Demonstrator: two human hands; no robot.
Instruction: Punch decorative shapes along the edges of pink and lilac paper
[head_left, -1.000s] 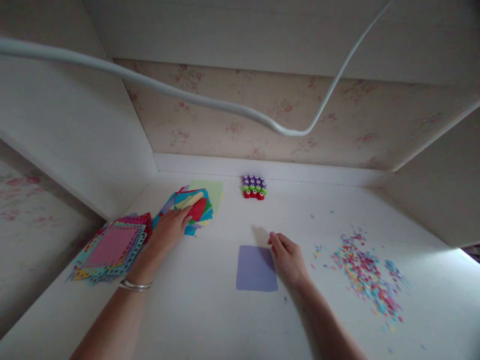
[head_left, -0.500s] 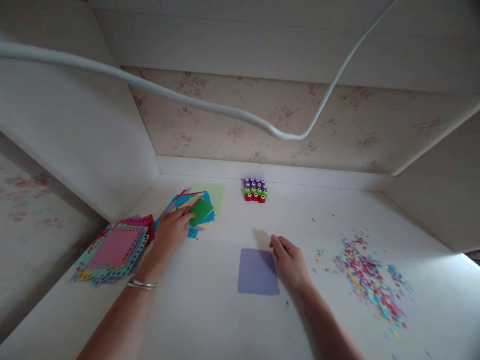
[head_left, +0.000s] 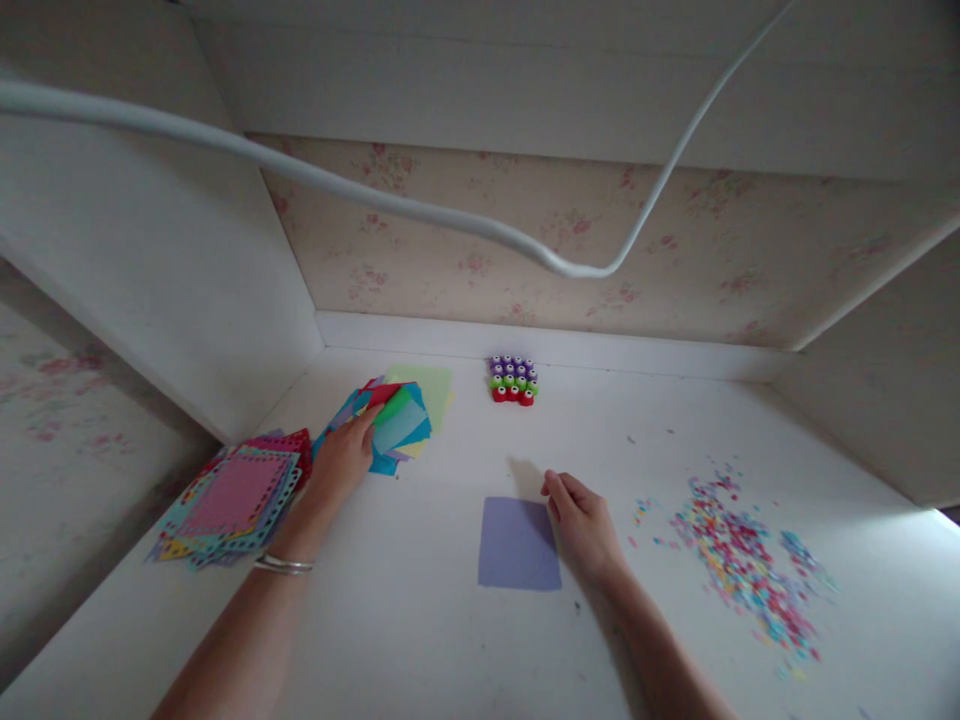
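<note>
My left hand [head_left: 346,452] reaches over a loose pile of coloured paper sheets [head_left: 416,435]. Its fingers are closed at the edge of a green paper sheet [head_left: 393,405], which bends up over a pale blue one. Beside the pile's top lies a light green sheet [head_left: 435,385]. My right hand [head_left: 581,515] rests on the table with its fingers curled in, and nothing shows between them. Just left of it, a purple paper square [head_left: 517,545] lies flat.
Small craft punches [head_left: 513,380] in purple, green and red stand in rows at the back. Punched-edge paper squares [head_left: 232,495] are stacked at left. Tiny paper bits [head_left: 742,560] are scattered at right. A white cable [head_left: 480,225] hangs across the view above the table.
My left fingers have shifted and bent up the green sheet, so a pale blue sheet now shows under it. My right hand and the purple square stay put.
</note>
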